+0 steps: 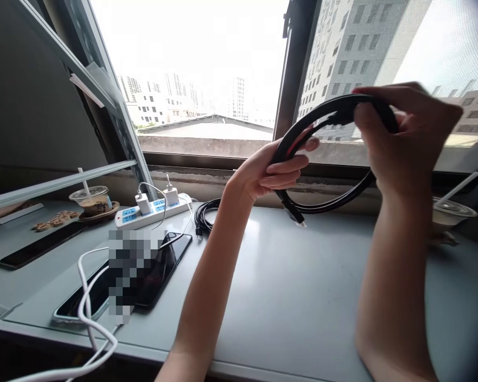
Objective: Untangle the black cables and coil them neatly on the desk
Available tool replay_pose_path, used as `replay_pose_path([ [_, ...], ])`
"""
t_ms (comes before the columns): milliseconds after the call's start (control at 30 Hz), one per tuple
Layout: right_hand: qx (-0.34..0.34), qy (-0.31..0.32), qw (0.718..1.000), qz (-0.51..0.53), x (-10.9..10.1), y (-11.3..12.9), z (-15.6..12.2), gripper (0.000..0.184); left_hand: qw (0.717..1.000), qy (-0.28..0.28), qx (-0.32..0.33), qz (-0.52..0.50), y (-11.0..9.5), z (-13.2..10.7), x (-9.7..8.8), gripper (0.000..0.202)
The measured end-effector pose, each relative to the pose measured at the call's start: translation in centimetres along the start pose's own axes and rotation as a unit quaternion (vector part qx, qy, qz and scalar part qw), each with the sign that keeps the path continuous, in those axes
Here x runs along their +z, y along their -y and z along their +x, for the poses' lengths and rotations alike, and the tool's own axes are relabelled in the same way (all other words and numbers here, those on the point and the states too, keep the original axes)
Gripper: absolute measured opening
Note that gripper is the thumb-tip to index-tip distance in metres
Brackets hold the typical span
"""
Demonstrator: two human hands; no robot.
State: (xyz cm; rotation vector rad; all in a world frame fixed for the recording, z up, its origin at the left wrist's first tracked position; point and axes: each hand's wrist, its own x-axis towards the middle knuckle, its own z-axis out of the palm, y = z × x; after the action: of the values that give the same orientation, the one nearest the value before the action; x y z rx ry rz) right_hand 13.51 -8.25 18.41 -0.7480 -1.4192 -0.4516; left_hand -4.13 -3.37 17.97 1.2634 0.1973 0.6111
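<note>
A black cable [330, 207] is looped into a coil and held up above the table, in front of the window. My left hand [276, 167] is closed around the coil's left side, fingers curled over it. At the top right of the loop, my right hand [402, 124] grips the strands between thumb and fingers. A clear-tipped connector [298, 218] hangs from the lower left of the loop, below my left hand. Another coiled black cable [207, 215] lies on the table, partly behind my left forearm.
A power strip [159, 211] with plugged-in white chargers stands near the window sill. Phones [165, 270] and white cables [90, 313] lie at the left front. Drink cups [93, 200] stand left and far right. A metal frame [133, 127] rises at the left.
</note>
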Motion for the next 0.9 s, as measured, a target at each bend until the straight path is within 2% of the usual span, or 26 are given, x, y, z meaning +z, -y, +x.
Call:
replay_pose_path([
  [100, 0.031, 0.017, 0.998, 0.052, 0.2, -0.3, 0.0, 0.012, 0.999, -0.029, -0.014, 0.031, -0.2, 0.1, -0.7, 0.023],
  [200, 0.056, 0.027, 0.997, 0.054, 0.3, -0.4, 0.0, 0.013, 0.995, -0.059, -0.005, 0.077, -0.4, 0.2, -0.9, 0.028],
  [333, 0.098, 0.073, 0.991, 0.06, 0.5, -0.4, 0.0, 0.017, 0.977, -0.117, 0.077, 0.162, -0.5, 0.2, 0.0, 0.042],
  [467, 0.155, 0.154, 0.966, 0.139, 0.2, -0.1, 0.0, 0.025, 0.936, -0.212, 0.146, 0.241, -0.4, 0.0, 0.8, 0.047],
  [567, 0.175, 0.221, 0.943, 0.175, -0.2, 0.5, 0.2, 0.03, 0.937, -0.208, 0.167, 0.226, -0.5, -0.2, 0.6, 0.052],
  [633, 0.169, 0.221, 0.946, 0.169, -0.2, 0.9, 0.2, 0.033, 0.95, -0.186, 0.162, 0.194, -0.7, -0.3, 0.4, 0.054],
  [767, 0.099, 0.126, 0.981, 0.104, 0.8, 1.8, 0.1, 0.037, 0.953, -0.187, 0.163, 0.175, -0.9, -0.4, 0.3, 0.055],
  [900, 0.011, 0.144, 0.989, 0.03, 1.8, 2.3, -0.3, 0.025, 0.951, -0.196, 0.137, 0.195, -0.9, -0.5, 0.7, 0.054],
])
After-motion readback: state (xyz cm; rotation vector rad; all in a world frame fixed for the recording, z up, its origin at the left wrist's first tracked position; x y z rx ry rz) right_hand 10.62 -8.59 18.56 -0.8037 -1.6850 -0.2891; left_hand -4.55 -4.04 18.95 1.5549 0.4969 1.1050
